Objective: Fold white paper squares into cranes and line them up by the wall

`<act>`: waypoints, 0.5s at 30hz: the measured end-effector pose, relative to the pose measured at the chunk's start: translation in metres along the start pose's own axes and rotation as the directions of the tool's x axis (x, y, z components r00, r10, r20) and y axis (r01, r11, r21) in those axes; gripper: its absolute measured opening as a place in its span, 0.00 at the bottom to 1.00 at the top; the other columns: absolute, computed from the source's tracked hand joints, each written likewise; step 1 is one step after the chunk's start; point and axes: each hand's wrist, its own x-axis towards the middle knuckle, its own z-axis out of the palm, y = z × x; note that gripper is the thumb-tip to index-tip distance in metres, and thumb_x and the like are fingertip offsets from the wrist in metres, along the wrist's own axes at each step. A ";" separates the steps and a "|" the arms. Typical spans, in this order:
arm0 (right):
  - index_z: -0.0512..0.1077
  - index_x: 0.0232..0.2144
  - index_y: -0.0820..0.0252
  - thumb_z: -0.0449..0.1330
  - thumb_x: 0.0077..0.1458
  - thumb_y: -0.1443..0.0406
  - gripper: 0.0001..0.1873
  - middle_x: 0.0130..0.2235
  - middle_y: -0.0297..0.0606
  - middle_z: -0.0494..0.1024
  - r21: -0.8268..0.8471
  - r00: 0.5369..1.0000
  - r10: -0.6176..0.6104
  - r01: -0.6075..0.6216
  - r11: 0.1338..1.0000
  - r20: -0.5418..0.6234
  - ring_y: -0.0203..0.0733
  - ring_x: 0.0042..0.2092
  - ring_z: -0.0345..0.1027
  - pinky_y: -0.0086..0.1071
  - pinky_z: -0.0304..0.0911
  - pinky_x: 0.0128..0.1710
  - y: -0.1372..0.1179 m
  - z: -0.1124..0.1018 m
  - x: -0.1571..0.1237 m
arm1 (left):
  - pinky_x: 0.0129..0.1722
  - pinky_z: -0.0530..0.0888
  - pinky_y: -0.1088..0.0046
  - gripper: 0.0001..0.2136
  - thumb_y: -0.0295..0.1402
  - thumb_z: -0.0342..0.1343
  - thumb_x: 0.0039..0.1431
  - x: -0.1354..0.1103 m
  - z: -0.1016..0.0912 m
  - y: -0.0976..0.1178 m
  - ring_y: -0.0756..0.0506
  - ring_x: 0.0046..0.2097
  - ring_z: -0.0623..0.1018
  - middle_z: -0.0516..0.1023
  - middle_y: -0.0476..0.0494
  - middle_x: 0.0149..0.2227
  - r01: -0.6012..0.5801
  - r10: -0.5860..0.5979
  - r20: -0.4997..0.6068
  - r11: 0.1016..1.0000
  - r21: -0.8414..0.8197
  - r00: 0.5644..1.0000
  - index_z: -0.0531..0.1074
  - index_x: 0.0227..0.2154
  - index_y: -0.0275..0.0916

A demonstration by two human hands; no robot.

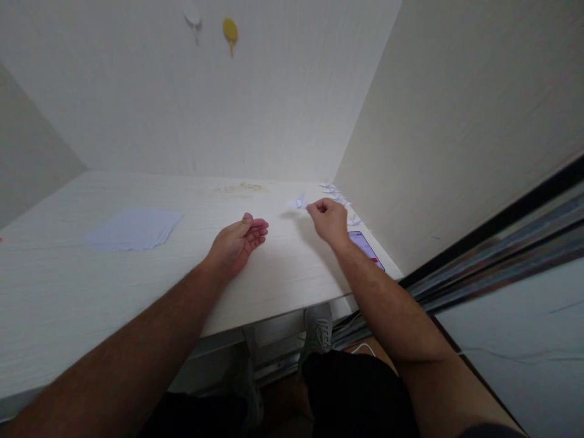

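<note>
My right hand (329, 220) pinches one end of a small white origami crane (300, 202) between thumb and fingertips. The crane is held a little above the white desk, its shadow falling beneath; its fine folds are hard to make out. To the left, my left hand (239, 243) rests over the desk with its palm turned inward and the fingers loosely apart, holding nothing. Several similar folded paper pieces (336, 196) lie along the right back edge of the desk, partly hidden behind my right hand.
A stack of white paper sheets (137, 229) lies on the left of the desk (255, 298). A phone (365, 248) with a lit screen is by the right edge, close to my right wrist. Walls rise behind and at right; white and yellow hooks (230, 29) are on the back wall.
</note>
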 end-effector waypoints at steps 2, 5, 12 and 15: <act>0.78 0.26 0.62 0.61 0.54 0.63 0.10 0.28 0.37 0.80 -0.212 0.999 0.007 -0.016 0.977 -0.043 0.39 0.32 0.70 0.32 0.62 0.35 0.015 -0.025 0.031 | 0.34 0.75 0.75 0.13 0.37 0.58 0.65 0.000 0.001 0.000 0.50 0.33 0.79 0.81 0.38 0.33 0.007 -0.007 -0.008 1.000 0.010 1.000 0.78 0.31 0.30; 0.81 0.31 0.63 0.61 0.53 0.65 0.09 0.32 0.44 0.82 -0.442 0.993 0.074 -0.107 0.891 -0.091 0.42 0.34 0.73 0.33 0.63 0.36 0.045 -0.061 0.068 | 0.32 0.75 0.76 0.09 0.32 0.61 0.63 -0.001 0.002 0.001 0.51 0.31 0.78 0.80 0.39 0.32 0.011 -0.011 -0.002 0.999 0.030 1.000 0.77 0.30 0.30; 0.83 0.39 0.63 0.63 0.54 0.66 0.12 0.41 0.51 0.84 -0.654 0.957 0.273 -0.270 0.706 -0.100 0.48 0.43 0.77 0.34 0.67 0.41 0.097 -0.091 0.094 | 0.31 0.74 0.76 0.09 0.30 0.61 0.61 -0.001 0.003 0.001 0.51 0.29 0.77 0.79 0.41 0.30 0.006 -0.006 0.010 0.999 0.043 1.000 0.77 0.28 0.30; 0.82 0.40 0.63 0.62 0.55 0.66 0.12 0.43 0.51 0.84 -0.694 0.953 0.297 -0.258 0.673 -0.065 0.51 0.46 0.78 0.35 0.68 0.43 0.103 -0.086 0.095 | 0.31 0.74 0.76 0.09 0.30 0.60 0.61 0.000 0.003 0.000 0.51 0.29 0.77 0.79 0.41 0.30 0.007 -0.008 0.003 0.999 0.051 1.000 0.77 0.28 0.31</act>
